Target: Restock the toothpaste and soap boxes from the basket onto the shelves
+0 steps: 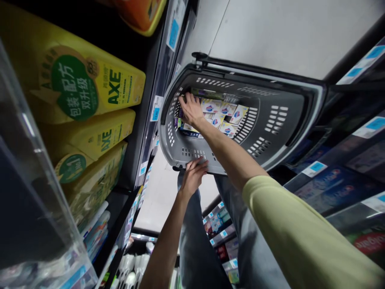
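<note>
A grey plastic shopping basket (288, 92) with slotted walls is in front of my legs. Inside lie several white and yellow soap boxes (211, 106) with blue and red logos, packed side by side. My right hand (191, 109) reaches into the basket's left end, its fingers apart and bent down over the contents; the fingertips are partly hidden. Just below that hand, a dark box with purple and green parts (179, 122) shows at the basket's end. My left hand (195, 172) has its fingers hooked over the near rim, closed on the basket.
On the left shelf stand large yellow AXE bottles (120, 86), with an orange bottle (141, 14) above. Price tags (173, 34) line the shelf edges. Shelves on the right hold blue toothpaste boxes (333, 184). Pale floor (264, 32) stretches beyond the basket.
</note>
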Motion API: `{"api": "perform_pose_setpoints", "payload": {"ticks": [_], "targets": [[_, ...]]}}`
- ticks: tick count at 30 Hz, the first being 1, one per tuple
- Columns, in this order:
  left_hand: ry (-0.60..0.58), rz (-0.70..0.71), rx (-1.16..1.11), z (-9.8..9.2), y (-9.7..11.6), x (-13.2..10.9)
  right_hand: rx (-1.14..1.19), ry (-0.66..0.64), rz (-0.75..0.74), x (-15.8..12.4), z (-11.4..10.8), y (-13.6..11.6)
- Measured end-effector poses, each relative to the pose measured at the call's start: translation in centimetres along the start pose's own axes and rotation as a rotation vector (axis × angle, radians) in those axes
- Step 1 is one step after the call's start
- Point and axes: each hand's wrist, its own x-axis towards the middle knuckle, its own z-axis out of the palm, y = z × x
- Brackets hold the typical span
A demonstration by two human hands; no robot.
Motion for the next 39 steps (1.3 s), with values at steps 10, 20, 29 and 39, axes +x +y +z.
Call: {"api": "perform_pose_setpoints", "payload": {"ticks": [10, 20, 29, 39], "targets": [[-0.065, -0.277, -0.005, -1.6, 2.2, 0.9, 0.313, 0.214, 0.086, -9.6, -8.8, -0.9], [0.071, -0.564, -0.096, -7.2, 7.5, -2.0, 1.154, 0.126, 0.746, -22.7, -20.7, 0.8], [0.213, -0.44, -0.485, -16.4, 22.3, -5.0, 1.667, 0.085, 0.694, -36.0, -29.7, -8.1], [0.467, -0.252, -0.535, -20.9, 41.2, -7.7, 1.807, -0.023, 0.574, -43.5, -43.4, -13.2]]}}
